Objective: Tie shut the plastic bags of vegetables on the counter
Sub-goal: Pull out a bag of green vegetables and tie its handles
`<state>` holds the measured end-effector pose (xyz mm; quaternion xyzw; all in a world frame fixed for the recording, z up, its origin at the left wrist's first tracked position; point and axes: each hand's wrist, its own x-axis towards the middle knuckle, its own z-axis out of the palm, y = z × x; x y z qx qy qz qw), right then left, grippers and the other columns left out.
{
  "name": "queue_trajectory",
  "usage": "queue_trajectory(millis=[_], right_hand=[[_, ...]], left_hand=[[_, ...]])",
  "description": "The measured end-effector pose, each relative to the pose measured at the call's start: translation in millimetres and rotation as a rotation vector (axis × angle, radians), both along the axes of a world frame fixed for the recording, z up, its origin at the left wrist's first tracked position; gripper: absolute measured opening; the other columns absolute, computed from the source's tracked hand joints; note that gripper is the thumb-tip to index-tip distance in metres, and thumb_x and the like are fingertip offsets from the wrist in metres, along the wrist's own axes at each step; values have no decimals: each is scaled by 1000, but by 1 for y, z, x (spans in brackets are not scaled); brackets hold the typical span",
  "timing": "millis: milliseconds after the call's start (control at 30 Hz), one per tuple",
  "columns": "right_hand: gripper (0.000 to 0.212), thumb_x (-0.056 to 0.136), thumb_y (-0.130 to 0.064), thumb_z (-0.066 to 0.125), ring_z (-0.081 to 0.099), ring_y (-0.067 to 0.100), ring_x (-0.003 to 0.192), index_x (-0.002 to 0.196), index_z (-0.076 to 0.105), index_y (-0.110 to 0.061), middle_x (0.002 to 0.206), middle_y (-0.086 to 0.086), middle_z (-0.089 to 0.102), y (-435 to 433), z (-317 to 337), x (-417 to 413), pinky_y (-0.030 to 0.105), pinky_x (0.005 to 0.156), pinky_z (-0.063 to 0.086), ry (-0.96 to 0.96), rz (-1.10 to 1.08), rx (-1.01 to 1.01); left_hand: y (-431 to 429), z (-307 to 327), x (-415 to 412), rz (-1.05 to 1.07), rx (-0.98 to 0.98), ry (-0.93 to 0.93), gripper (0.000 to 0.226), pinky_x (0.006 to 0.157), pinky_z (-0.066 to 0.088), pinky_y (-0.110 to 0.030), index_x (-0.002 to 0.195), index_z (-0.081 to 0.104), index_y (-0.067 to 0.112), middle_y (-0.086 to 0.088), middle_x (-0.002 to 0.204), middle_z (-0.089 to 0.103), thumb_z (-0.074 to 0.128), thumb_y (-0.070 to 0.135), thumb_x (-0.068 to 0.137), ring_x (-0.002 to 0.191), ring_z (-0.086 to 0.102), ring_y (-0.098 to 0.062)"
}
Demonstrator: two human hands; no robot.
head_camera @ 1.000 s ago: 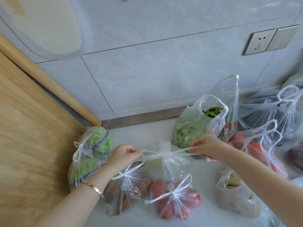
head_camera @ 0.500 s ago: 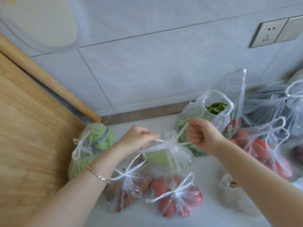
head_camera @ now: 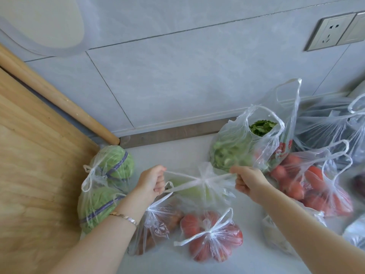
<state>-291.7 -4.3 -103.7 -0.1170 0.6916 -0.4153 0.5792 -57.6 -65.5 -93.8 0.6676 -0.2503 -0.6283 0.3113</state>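
Note:
A clear bag holding a pale green vegetable [head_camera: 199, 191] sits at the counter's middle. My left hand [head_camera: 153, 181] grips its left handle and my right hand [head_camera: 247, 179] grips its right handle. The two strands run taut from a knot [head_camera: 203, 179] between my fists. In front lie a knotted bag of tomatoes [head_camera: 210, 235] and a knotted bag of brownish vegetables [head_camera: 158, 224]. At the left stands a knotted bag of cabbages [head_camera: 106, 186]. Behind my right hand an open-mouthed bag of leafy greens [head_camera: 241, 147] stands upright.
A large wooden board [head_camera: 29, 175] leans at the left with a rolling pin [head_camera: 59, 101] against the tiled wall. At the right are more bags: red tomatoes [head_camera: 316, 184], a dark one [head_camera: 325, 123], a pale one [head_camera: 276, 236]. A wall socket [head_camera: 329, 31] is upper right.
My hands came close together over the bag half a second ago and have now pulled apart sideways, drawing the handle strands tight on the knot.

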Motion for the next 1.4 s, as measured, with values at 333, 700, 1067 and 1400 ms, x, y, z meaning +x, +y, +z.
queue_trajectory(millis=[333, 700, 1067, 1400], right_hand=[[51, 90, -49, 39, 28, 23, 130, 140, 32, -42, 145, -3, 28, 5, -32, 27, 34, 98, 45, 1115, 1117, -122], [35, 85, -44, 57, 55, 14, 88, 110, 63, -21, 103, -1, 61, 8, -13, 2, 24, 79, 44, 950, 937, -132], [55, 81, -13, 58, 15, 13, 48, 47, 15, -19, 43, -6, 16, 1, 35, 39, 26, 52, 19, 679, 410, -363], [44, 81, -9, 58, 19, 15, 46, 51, 27, -20, 47, -1, 23, 12, 9, 25, 18, 40, 21, 249, 97, -113]], left_hand=[[8, -13, -37, -1590, -713, -1300, 54, 88, 42, -35, 141, 21, 48, -10, 121, 58, 36, 57, 90, 112, 57, -31], [12, -6, -24, -1142, -548, -958, 35, 71, 41, -23, 103, 66, 29, 5, 97, 69, 50, 55, 85, 92, 62, -18], [16, 40, -40, -778, -930, -1071, 66, 43, 9, -23, 48, 10, 17, 1, 44, 9, 68, 32, 76, 50, 23, -24], [16, 1, -18, -521, -487, -803, 54, 44, 21, -25, 47, 21, 19, 3, 39, 19, 61, 16, 84, 41, 23, -17]])
